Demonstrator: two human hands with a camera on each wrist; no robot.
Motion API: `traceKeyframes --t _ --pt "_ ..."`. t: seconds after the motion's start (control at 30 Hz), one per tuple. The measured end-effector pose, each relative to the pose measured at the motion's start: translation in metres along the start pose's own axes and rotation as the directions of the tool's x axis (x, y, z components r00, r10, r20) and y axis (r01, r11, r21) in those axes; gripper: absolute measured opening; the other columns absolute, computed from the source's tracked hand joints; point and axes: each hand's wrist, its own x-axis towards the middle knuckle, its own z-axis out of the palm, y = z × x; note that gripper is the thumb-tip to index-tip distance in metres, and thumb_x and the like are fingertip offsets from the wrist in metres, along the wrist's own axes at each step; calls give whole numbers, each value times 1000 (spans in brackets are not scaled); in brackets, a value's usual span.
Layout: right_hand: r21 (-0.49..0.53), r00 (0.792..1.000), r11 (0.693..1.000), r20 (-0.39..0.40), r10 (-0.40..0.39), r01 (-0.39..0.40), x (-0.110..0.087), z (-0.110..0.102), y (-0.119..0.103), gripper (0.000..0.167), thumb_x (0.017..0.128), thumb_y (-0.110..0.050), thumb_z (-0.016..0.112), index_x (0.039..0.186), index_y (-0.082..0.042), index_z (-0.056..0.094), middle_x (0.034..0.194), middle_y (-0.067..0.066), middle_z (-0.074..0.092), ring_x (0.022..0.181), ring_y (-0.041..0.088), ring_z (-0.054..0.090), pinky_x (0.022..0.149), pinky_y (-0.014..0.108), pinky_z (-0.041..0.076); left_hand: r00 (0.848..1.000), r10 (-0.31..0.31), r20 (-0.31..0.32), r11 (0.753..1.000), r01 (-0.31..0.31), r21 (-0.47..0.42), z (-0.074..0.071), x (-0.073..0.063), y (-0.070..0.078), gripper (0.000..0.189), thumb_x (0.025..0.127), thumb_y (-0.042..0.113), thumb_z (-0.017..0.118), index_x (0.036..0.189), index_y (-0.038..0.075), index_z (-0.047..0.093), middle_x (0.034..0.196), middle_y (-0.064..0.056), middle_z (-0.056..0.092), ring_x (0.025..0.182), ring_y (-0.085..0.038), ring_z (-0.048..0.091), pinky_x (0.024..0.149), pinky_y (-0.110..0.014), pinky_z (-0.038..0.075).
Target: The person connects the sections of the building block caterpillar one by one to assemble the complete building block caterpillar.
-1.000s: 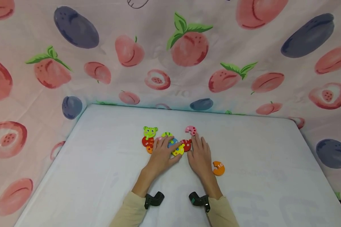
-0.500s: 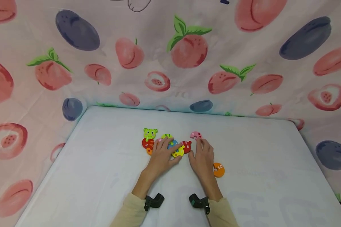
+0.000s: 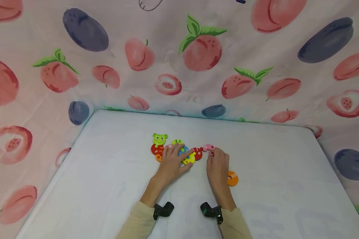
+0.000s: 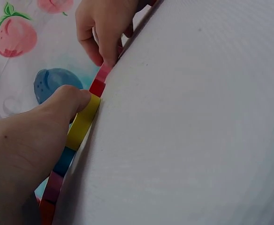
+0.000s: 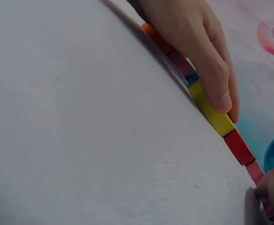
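A row of numbered caterpillar puzzle pieces lies on the white table. It runs from a green face piece (image 3: 160, 140) past a red piece marked 2 (image 3: 155, 149) to a yellow piece (image 3: 189, 159) and a red piece marked 8 (image 3: 198, 154). My left hand (image 3: 171, 165) rests spread over the middle of the row, hiding parts of several pieces; its thumb touches the yellow piece (image 4: 83, 124) in the left wrist view. With curled fingers my right hand (image 3: 218, 165) pinches a pink piece (image 3: 208, 147) right beside the red 8.
An orange piece marked 10 (image 3: 233, 178) lies just right of my right wrist. The white tabletop (image 3: 281, 166) stretches out on both sides. Behind it and at the sides hangs a fruit-print cloth (image 3: 167, 39). Each wrist wears a black camera.
The pink piece has come right and toward me, to the end of the row beside the red 8. My right hand's fingers have gone from straight to curled. My left hand stays put.
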Motion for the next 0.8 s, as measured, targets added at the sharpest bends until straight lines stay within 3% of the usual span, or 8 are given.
traceKeyframes --t 0.13,0.4,0.63,0.8 --pt "95 999 995 -1 38 -38 0 1 2 31 93 -17 64 121 -4 59 120 19 54 109 31 51 90 42 56 1000 -7 8 1000 7 -18 -2 0 1 54 89 47 64 140 34 52 148 -6 42 141 -27 34 119 -60 16" --pt "351 999 935 19 44 -47 6 3 4 35 94 -27 64 123 -9 60 124 15 50 108 26 55 96 42 54 1000 1 -11 1000 -1 -13 -3 1 2 54 89 47 63 140 34 52 149 -6 42 141 -26 33 119 -60 16" --pt "357 993 932 117 14 -55 8 1 4 38 95 -26 63 129 -11 61 129 14 47 114 26 52 100 42 52 1000 -8 -1 1000 8 -4 -1 2 1 55 89 48 64 140 35 51 149 -5 41 141 -26 33 119 -60 16" --pt "337 994 941 104 -39 1 6 3 5 36 94 -23 63 129 -13 64 129 15 50 116 28 54 98 42 53 1000 -9 8 1000 9 0 -1 1 1 55 89 48 63 141 35 50 149 -5 41 141 -26 33 119 -59 16"
